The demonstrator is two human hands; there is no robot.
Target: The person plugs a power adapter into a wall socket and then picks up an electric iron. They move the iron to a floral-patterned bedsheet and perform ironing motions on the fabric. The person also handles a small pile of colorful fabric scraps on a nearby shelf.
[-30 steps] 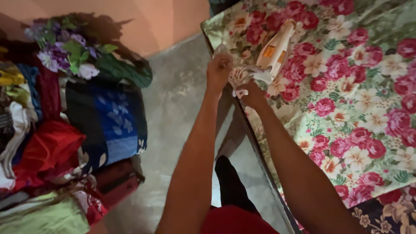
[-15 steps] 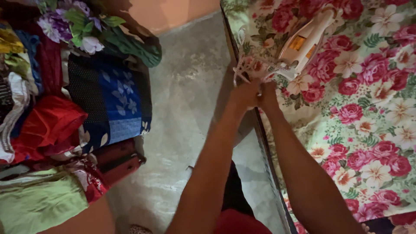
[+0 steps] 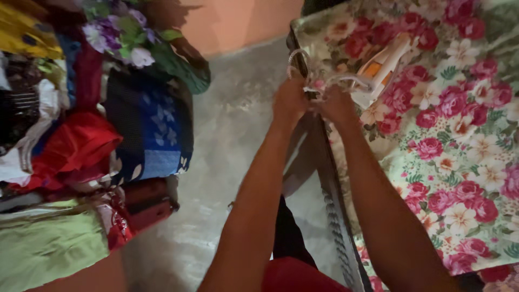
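White cord (image 3: pixel 303 67) loops between both hands at the near corner of the desk (image 3: pixel 319 146), which is draped in a rose-print cloth (image 3: pixel 459 162). The left hand (image 3: pixel 290 97) is closed around the cord's loops, and the right hand (image 3: pixel 335 104) pinches a strand just beside it, likely keeping the coil gathered so it does not slip off the edge. The cord runs to a white and orange iron (image 3: pixel 381 70) lying on the cloth, just beyond the right hand. Left of the bare floor (image 3: pixel 232 140), a pile of folded clothes (image 3: pixel 81 146) is topped by purple flowers (image 3: pixel 116 35). Dim light and the hands themselves hide the fingers and most of the coil; the plug end cannot be made out, and the pile is cut off at the picture's edge.
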